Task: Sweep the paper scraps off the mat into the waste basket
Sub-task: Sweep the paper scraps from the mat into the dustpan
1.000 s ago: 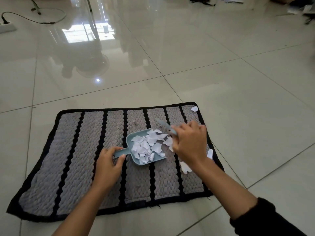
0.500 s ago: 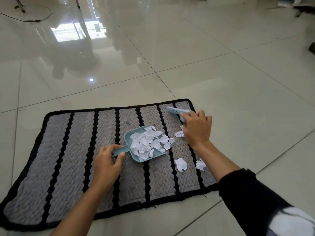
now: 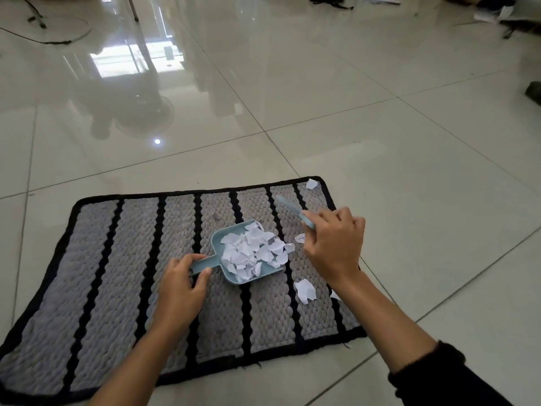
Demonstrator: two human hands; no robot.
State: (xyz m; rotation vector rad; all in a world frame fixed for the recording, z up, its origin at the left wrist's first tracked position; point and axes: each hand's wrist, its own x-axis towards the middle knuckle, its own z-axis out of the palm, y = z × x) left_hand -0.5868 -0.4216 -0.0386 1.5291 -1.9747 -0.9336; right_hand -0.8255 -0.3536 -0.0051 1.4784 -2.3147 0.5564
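A grey mat (image 3: 117, 273) with black stripes lies on the tiled floor. On its middle rests a light blue dustpan (image 3: 225, 259) heaped with white paper scraps (image 3: 251, 253). My left hand (image 3: 181, 285) grips the dustpan's handle. Just right of the pan, my right hand (image 3: 333, 247) holds a small light blue brush (image 3: 292, 210), its handle pointing up and left. Loose scraps remain on the mat: one (image 3: 304, 290) below my right hand, one (image 3: 300, 238) beside the pan, one (image 3: 311, 184) at the far right corner. No waste basket is in view.
Glossy white floor tiles surround the mat. Cables (image 3: 44, 27) lie at the far left, and dark clutter (image 3: 497, 13) sits at the far right top. A dark object (image 3: 534, 92) pokes in at the right edge.
My right hand with the brush swung out to the mat's right edge, then drew back slightly toward the dustpan. The left hand and dustpan stayed in place.
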